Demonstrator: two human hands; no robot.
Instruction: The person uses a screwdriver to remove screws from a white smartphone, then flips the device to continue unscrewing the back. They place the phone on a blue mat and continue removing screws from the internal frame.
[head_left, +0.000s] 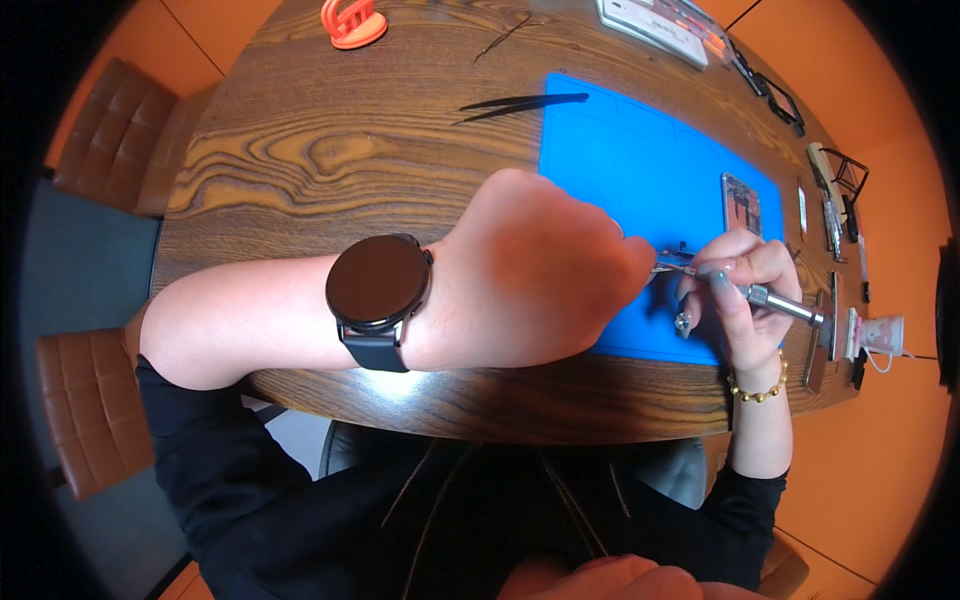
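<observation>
My left hand (555, 270), with a black smartwatch (379, 282) at its wrist, reaches over the blue silicone mat (637, 161). Its curled fingertips are at a small metal part, mostly hidden behind the hand. In my right hand (742, 285) is a metal precision screwdriver (787, 306), its tip pointing left at that small part. Small dark pieces (679, 253) show just beyond the fingertips. An opened smartphone (741, 204) with bared inner parts lies on the mat's right side, above my right hand. Black tweezers (525, 105) rest across the mat's upper left corner.
On the wooden table (300, 165) stand an orange suction cup (354, 24) and a thin wire (506, 37). White devices (656, 30) lie at the top; black frames (781, 103) and slim tools (832, 217) line the right edge. A paper cup (883, 334) is far right.
</observation>
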